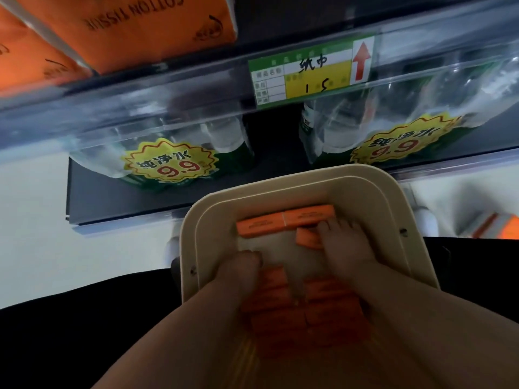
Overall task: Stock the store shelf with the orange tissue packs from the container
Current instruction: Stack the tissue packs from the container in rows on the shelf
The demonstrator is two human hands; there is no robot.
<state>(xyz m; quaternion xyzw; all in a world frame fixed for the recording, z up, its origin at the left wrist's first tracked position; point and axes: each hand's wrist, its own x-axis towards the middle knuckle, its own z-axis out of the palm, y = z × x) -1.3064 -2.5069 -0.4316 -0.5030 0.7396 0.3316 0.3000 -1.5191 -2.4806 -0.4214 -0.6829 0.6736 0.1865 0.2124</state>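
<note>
A beige plastic container sits low in front of the shelf, with several orange tissue packs inside. Both of my hands reach down into it. My right hand grips a small orange pack near the far row of packs. My left hand is curled at the container's left side, beside more orange packs; whether it holds one is hidden. On the upper shelf at top left lie large orange tissue packs marked COTTON TISSUE.
A clear shelf rail carries a green and yellow price tag with a red arrow. Below it stand wrapped water bottle packs with 9.9 stickers on a dark shelf. Another orange object lies on the floor at right.
</note>
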